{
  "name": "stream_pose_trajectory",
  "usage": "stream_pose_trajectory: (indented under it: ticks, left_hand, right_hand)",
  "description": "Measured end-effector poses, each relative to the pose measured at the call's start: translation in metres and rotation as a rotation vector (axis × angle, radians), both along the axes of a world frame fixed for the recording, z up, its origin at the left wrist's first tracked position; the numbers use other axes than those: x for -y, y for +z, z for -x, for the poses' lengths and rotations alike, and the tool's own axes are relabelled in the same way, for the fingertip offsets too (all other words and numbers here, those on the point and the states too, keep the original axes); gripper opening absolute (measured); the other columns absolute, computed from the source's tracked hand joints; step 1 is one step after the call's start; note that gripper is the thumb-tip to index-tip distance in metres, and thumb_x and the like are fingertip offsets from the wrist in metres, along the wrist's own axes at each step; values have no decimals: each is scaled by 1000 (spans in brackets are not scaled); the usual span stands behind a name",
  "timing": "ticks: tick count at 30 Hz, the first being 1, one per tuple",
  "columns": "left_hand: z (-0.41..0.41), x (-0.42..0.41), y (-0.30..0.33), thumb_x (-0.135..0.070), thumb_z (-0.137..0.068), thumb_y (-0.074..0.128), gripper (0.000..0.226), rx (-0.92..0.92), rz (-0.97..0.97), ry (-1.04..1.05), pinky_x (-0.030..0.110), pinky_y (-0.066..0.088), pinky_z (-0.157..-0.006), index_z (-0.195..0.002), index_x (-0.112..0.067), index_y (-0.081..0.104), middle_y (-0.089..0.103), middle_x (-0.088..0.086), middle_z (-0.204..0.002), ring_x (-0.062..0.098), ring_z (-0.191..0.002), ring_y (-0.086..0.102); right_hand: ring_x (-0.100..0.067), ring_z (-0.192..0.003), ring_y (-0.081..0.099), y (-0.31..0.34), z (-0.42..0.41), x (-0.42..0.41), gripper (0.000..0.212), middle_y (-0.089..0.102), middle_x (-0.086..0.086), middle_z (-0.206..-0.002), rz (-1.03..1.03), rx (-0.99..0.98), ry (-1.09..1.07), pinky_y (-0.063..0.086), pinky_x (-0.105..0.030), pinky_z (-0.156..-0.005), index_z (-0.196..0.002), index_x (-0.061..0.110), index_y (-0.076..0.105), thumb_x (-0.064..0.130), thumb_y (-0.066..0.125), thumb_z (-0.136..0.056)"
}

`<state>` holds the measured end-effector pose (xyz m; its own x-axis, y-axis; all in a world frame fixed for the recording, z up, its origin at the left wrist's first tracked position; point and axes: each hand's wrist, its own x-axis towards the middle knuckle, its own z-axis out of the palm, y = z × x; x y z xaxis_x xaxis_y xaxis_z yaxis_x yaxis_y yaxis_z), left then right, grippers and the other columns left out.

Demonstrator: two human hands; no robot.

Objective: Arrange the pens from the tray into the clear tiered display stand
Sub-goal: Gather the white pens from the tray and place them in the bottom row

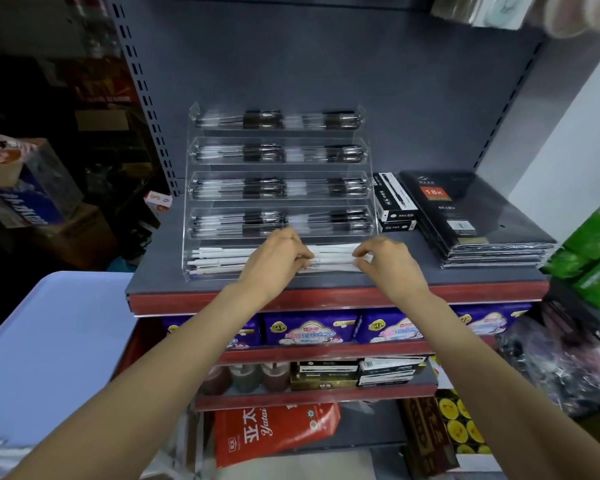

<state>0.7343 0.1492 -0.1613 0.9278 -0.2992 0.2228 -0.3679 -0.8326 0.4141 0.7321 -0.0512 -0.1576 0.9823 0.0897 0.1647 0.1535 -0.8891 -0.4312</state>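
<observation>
At the centre of the frame the left hand [278, 258] curls its fingers down onto the white pens [222, 259] lying in the lowest tier of the clear acrylic tiered display stand [193, 188], pinching them. Just to its right, the right hand [385, 259] pinches the same bundle between thumb and fingertips. The four tiers above hold black-and-clear pens [264, 154]. The stand sits on a grey shelf [160, 271]; black diary notebooks [465, 216] lie stacked at right. A pale blue tray [49, 341] fills the lower left.
</observation>
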Motion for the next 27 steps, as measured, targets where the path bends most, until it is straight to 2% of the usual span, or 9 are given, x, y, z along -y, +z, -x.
stream_pose_trajectory:
  ticks: [3,7,12,15,17,21,23,25,27]
  left_hand:
    - [3,-3,3,-18,-92,56,29,-3,-32,-25,31,42,-93,-120,-14,63,51,0,-102,19,-105,49]
    - [16,-23,10,-23,-93,55,30,52,12,19,30,42,-90,-122,-17,58,54,1,-108,19,-106,48]
    - [54,-91,12,-22,-93,53,20,90,178,96,34,50,-80,-111,-20,63,62,-4,-100,13,-88,57]
    - [85,-154,5,-22,-93,54,19,94,219,202,28,48,-74,-108,-20,65,65,-4,-95,12,-82,59]
    - [106,-204,-4,-22,-92,55,19,55,231,289,26,47,-74,-107,-17,65,66,-1,-96,13,-81,59]
    - [151,-304,-39,-21,-91,57,18,-41,250,446,30,50,-74,-106,-19,66,68,-1,-97,10,-73,55]
    - [173,-348,-58,-21,-92,55,18,-102,215,506,30,48,-72,-107,-18,65,68,0,-98,10,-73,53]
    - [192,-386,-77,-18,-93,54,20,-186,188,537,27,45,-73,-110,-14,64,66,3,-102,14,-78,55]
    - [207,-418,-96,-13,-93,53,22,-265,156,530,29,46,-83,-112,-10,64,64,8,-108,22,-90,60]
  right_hand:
    - [-18,-87,59,-1,4,-10,21,61,-6,-115,-35,-9,33,49,-31,-81,-107,11,68,18,63,-88]
    - [-8,-77,54,7,15,-39,21,62,-5,-112,-133,25,50,37,-14,-74,-108,12,67,17,63,-88]
    - [-13,-81,59,16,42,-117,18,67,-5,-106,-307,21,107,46,-22,-81,-105,11,68,15,62,-89]
    - [-10,-79,57,13,64,-185,17,68,-3,-102,-373,22,171,39,-3,-69,-104,11,68,11,60,-89]
    - [-8,-79,57,6,80,-235,18,68,-4,-100,-410,-6,219,37,1,-68,-104,8,68,7,58,-88]
    - [-12,-80,60,-24,112,-331,20,68,-7,-102,-401,-92,321,37,-7,-65,-104,7,68,4,57,-88]
    - [-17,-87,62,-44,126,-370,21,66,-6,-104,-396,-165,336,37,-8,-68,-106,7,67,5,55,-89]
    - [-18,-95,62,-66,137,-403,21,65,-8,-109,-374,-253,353,37,-10,-74,-107,7,66,7,53,-91]
    - [-20,-103,61,-91,147,-429,21,63,-10,-115,-307,-351,382,42,-18,-84,-111,7,64,11,53,-93]
